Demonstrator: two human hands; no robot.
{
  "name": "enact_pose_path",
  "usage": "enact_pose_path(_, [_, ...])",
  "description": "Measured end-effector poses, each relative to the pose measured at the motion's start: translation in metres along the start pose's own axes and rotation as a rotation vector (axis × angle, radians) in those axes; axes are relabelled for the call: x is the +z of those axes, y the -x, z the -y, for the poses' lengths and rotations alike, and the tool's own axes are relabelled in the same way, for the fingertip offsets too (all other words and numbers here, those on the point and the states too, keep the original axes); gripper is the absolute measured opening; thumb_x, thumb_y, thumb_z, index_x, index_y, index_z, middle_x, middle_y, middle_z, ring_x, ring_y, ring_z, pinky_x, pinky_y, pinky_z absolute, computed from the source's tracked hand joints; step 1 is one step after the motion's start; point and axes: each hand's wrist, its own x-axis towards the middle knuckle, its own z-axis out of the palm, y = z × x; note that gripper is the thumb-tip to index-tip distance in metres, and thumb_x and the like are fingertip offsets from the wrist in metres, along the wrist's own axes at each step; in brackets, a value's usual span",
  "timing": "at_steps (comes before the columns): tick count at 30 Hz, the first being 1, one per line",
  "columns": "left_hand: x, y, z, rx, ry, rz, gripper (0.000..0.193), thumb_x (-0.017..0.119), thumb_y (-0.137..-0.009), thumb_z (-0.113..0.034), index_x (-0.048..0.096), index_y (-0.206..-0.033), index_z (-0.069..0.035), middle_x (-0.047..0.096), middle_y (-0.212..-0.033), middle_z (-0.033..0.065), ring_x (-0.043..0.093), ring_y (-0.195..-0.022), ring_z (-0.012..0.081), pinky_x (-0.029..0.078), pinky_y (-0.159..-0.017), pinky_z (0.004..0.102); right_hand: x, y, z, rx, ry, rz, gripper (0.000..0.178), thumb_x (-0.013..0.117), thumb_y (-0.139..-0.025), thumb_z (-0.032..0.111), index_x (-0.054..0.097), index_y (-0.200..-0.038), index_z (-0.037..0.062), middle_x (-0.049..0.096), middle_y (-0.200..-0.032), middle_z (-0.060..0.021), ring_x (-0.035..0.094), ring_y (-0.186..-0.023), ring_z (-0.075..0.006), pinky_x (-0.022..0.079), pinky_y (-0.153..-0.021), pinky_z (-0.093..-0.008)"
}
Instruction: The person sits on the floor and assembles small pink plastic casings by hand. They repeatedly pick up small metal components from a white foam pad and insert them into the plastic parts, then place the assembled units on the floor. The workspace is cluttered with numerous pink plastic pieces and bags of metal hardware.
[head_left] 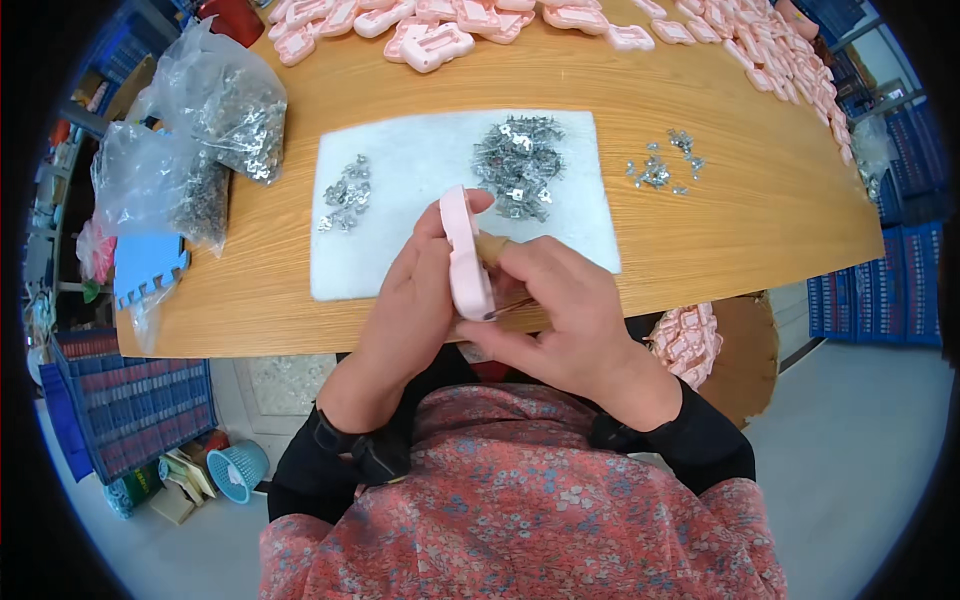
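Observation:
A pale pink plastic shell (466, 255) stands on edge between my hands, just over the front edge of the white mat. My left hand (415, 290) is wrapped round its left side, with fingertips over the top end. My right hand (575, 315) is curled against the shell's right side. A tan cover sits on one of its fingertips, and the thumb is by the lower end. Something thin shows under those fingers, too hidden to name. Beyond the shell lies a heap of small metal clips (518, 165); a smaller group of silver metal pieces (347, 195) is on the left.
The white mat (400, 140) lies on a wooden table (700, 240). More metal pieces (655, 172) are scattered to its right. Clear bags of metal parts (240, 120) stand at left. Pink shells (437, 45) line the far edge; more fill a box (690, 345) below the table.

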Motion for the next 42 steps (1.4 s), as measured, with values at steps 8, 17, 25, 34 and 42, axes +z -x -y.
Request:
enact_pose_path(8, [-0.036, 0.004, -0.025, -0.114, 0.022, 0.288, 0.042, 0.047, -0.099, -0.026, 0.055, -0.133, -0.002, 0.065, -0.110, 0.0096, 0.061, -0.107, 0.0192, 0.048, -0.093, 0.0307, -0.050, 0.016, -0.010, 0.267, -0.219, 0.242, 0.021, 0.071, -0.075, 0.005, 0.067, -0.096, 0.0024, 0.062, -0.077, -0.0064, 0.055, -0.060, -0.0145, 0.045, -0.057, -0.0249])
enact_pose_path(17, [-0.051, 0.030, -0.012, -0.447, 0.141, 0.549, 0.059, 0.032, -0.107, -0.047, 0.043, -0.144, -0.003, 0.061, -0.102, 0.0066, 0.060, -0.083, 0.0137, 0.050, -0.077, 0.0270, -0.044, -0.007, -0.013, 0.467, -0.100, 0.166, 0.017, 0.074, -0.085, 0.009, 0.066, -0.098, 0.0009, 0.063, -0.075, -0.0046, 0.058, -0.066, -0.0095, 0.048, -0.061, -0.0255])
enact_pose_path(25, [-0.059, 0.030, -0.001, -0.303, 0.385, 0.262, 0.063, 0.032, -0.104, -0.052, 0.042, -0.140, -0.001, 0.064, -0.092, 0.0105, 0.064, -0.081, 0.0188, 0.055, -0.069, 0.0330, -0.047, 0.002, -0.043, 0.380, 0.205, 0.160, 0.011, 0.071, -0.086, 0.004, 0.063, -0.093, -0.0018, 0.056, -0.078, -0.0022, 0.052, -0.068, -0.0087, 0.043, -0.061, -0.0246])
enact_pose_path(34, [-0.067, 0.027, -0.002, -0.189, 0.399, 0.052, 0.055, 0.053, -0.098, -0.041, 0.044, -0.136, -0.002, 0.061, -0.088, 0.0086, 0.062, -0.074, 0.0168, 0.053, -0.066, 0.0305, -0.030, -0.012, -0.048, 0.277, 0.332, 0.193, 0.013, 0.073, -0.083, 0.005, 0.066, -0.093, 0.0004, 0.058, -0.077, -0.0070, 0.054, -0.061, -0.0151, 0.045, -0.057, -0.0274])
enact_pose_path(42, [-0.076, 0.032, 0.000, -0.015, 0.489, -0.271, 0.050, 0.048, -0.098, -0.033, 0.040, -0.139, -0.005, 0.057, -0.088, 0.0087, 0.058, -0.074, 0.0193, 0.050, -0.066, 0.0341, 0.027, -0.082, -0.027, 0.006, 0.287, 0.355, 0.012, 0.068, -0.085, 0.012, 0.069, -0.096, 0.0078, 0.065, -0.087, -0.0106, 0.064, -0.079, -0.0319, 0.052, -0.069, -0.0396])
